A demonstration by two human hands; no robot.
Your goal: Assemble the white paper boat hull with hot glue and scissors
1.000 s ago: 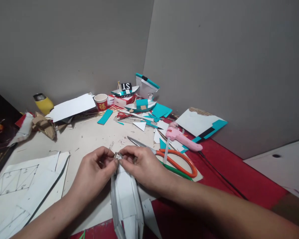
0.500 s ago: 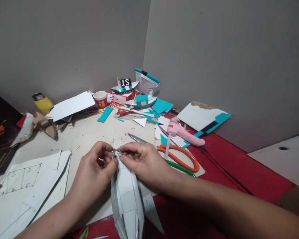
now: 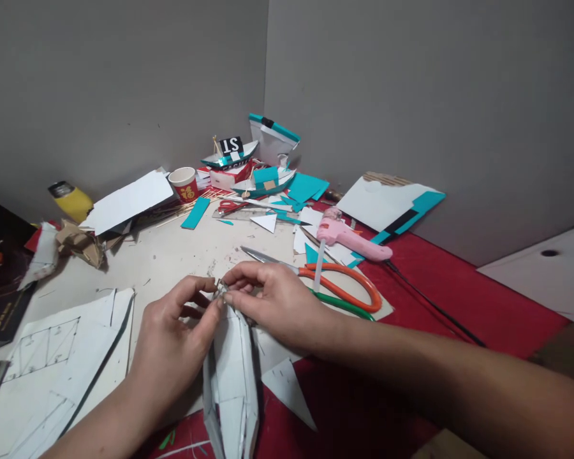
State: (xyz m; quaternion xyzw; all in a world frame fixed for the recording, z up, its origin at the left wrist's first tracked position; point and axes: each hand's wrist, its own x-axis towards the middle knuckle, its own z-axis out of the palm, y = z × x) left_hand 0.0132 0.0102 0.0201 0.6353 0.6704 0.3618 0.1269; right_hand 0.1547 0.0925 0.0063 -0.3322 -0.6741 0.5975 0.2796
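Note:
A long white cardboard boat hull (image 3: pixel 229 363) points away from me, its near end running off the bottom of the view. My left hand (image 3: pixel 176 338) pinches the hull's far tip from the left, thumb on the edge. From the other side my right hand (image 3: pixel 272 303) grips the same tip between thumb and fingers. The fingers partly hide the tip, where small rough bits stick out. Just beyond my right hand lie scissors (image 3: pixel 349 280) with orange and green handles. A pink hot glue gun (image 3: pixel 347 236) rests behind them, a glue stick poking out.
Two small model boats, a teal one (image 3: pixel 268 183) among them, stand at the back beside a paper cup (image 3: pixel 183 185). Left are a drawn-on sheet (image 3: pixel 52 344), a yellow bottle (image 3: pixel 71 203) and crumpled cardboard (image 3: pixel 81 245). A white triangle (image 3: pixel 289 390) lies right of the hull.
The hull's near end has shifted a little left, so the hull's angle differs. Both hands stay at its tip, the right hand slightly higher. The whole view has moved slightly.

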